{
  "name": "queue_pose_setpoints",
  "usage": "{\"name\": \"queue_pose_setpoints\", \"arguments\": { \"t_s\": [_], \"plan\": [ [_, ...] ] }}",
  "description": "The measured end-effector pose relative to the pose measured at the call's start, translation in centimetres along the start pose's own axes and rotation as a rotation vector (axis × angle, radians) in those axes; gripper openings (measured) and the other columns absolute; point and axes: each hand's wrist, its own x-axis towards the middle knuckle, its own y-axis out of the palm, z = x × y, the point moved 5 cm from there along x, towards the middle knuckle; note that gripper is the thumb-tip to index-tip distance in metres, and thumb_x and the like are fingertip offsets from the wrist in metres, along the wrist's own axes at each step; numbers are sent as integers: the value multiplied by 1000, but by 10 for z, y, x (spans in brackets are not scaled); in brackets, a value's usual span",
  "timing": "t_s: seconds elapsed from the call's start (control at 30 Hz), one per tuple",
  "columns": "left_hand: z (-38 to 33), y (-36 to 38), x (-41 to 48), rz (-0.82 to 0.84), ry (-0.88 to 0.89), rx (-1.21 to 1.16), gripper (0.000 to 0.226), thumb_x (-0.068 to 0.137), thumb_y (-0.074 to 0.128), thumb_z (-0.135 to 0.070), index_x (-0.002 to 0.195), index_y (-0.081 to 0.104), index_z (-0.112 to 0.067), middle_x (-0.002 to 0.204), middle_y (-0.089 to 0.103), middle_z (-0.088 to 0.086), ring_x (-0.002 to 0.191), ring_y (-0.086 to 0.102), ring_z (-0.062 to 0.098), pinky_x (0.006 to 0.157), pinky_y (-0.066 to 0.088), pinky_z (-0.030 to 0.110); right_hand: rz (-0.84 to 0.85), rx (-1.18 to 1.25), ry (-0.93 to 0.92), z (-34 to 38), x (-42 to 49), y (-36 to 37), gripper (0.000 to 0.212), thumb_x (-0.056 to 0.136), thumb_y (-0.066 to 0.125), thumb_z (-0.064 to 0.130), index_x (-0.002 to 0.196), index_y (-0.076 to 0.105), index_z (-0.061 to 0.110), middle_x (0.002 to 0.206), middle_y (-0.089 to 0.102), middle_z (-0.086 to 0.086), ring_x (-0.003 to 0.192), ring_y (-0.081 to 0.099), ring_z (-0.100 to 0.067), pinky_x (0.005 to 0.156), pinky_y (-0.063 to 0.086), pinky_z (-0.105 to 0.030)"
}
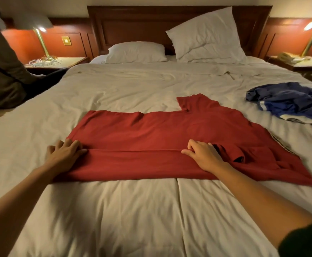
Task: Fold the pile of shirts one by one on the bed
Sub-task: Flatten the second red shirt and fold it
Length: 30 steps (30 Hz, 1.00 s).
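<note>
The red shirt [160,134] lies flat across the middle of the bed [132,216], its long axis running left to right: the hem is at the left and the shoulders are at the right, with one short sleeve pointing up toward the headboard [132,25]. Its near long side is turned over toward the middle, and the fold's edge runs straight between the two hands, which are well apart. The left hand [64,154] grips that edge at the hem end with curled fingers, and the right hand [205,154] pinches it just beside the other sleeve. A crumpled blue shirt [288,102] with a white stripe lies to the right, near the red one but apart from it. Two white pillows [207,36] sit at the headboard, one flat and one propped up. A seated person [4,71] is cut off at the left edge. A strip of patterned cloth peeks from under the red shirt's right side, too little to identify.
</note>
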Motion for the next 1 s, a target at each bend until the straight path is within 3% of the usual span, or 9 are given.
{"name": "queue_pose_setpoints", "arguments": {
  "t_s": [0.2, 0.37, 0.47, 0.57, 0.67, 0.7, 0.8, 0.87, 1.0],
  "plan": [
    [-54, -14, -14, -63, -80, -456, 54, 84, 34, -78, 111, 56, -37, 126, 49, 3, 128, 38, 31, 110, 16, 45, -97, 42, -17, -17, -20, -22, 36, 94, 55, 54, 122, 59, 32, 120, 53, 5, 111, 48, -19, 95, 37, -39],
    [-190, 2, -22, 56, 134, -614, 66, 69, 19, -86, 108, 55, -47, 118, 54, -7, 125, 46, 21, 112, 18, 42, -167, 82, 151, -105, -64, -64, 49, 85, 65, 56, 128, 62, 32, 126, 55, 2, 119, 49, -27, 101, 36, -45],
    [-275, 19, -24, 153, 330, -565, 78, 72, 18, -89, 123, 57, -45, 132, 54, -8, 132, 44, 16, 118, 17, 45, -6, 160, 178, -151, -85, -75, 55, 68, 62, 82, 112, 61, 48, 124, 56, 16, 121, 50, -17, 107, 34, -47],
    [-334, 27, -30, 209, 416, -502, 77, 80, 22, -86, 141, 46, -46, 154, 38, -9, 148, 26, 15, 122, 6, 45, -4, 178, 67, -162, -88, -75, 19, 75, 77, 56, 81, 60, 50, 117, 57, 23, 116, 50, -13, 101, 32, -43],
    [-346, 40, -32, 191, 441, -416, 82, 78, 13, -90, 147, 34, -51, 162, 23, -14, 153, 9, 13, 123, 0, 44, -33, 264, -14, -157, -72, -84, 18, 82, 77, 35, 75, 63, 43, 107, 62, 21, 103, 59, -7, 97, 45, -49],
    [-344, 43, -30, 174, 433, -430, 84, 76, 10, -91, 147, 34, -52, 162, 24, -15, 153, 9, 12, 123, 0, 42, 3, 332, -23, -156, -64, -86, 10, 82, 76, 42, 79, 67, 39, 105, 64, 17, 98, 62, -4, 94, 49, -46],
    [-338, 44, -27, 131, 413, -485, 80, 78, 9, -86, 144, 39, -52, 160, 28, -17, 152, 12, 8, 121, 2, 37, 77, 355, -9, -147, -50, -90, 58, 66, 61, 84, 96, 69, 35, 105, 61, 16, 96, 61, 0, 91, 51, -29],
    [-340, 44, -26, 107, 416, -488, 89, 73, 4, -93, 143, 40, -52, 159, 30, -18, 151, 13, 7, 121, 4, 36, 97, 206, -70, -136, -49, -85, 71, 58, 57, 93, 98, 68, 36, 108, 54, 20, 102, 54, -1, 94, 43, -27],
    [-340, 46, -26, 81, 414, -504, 92, 71, -3, -94, 140, 43, -53, 157, 33, -19, 150, 17, 6, 120, 6, 35, 41, 107, -179, -131, -50, -81, 35, 71, 79, 57, 92, 71, 30, 104, 56, 18, 97, 55, -5, 89, 44, -31]
  ]
}}
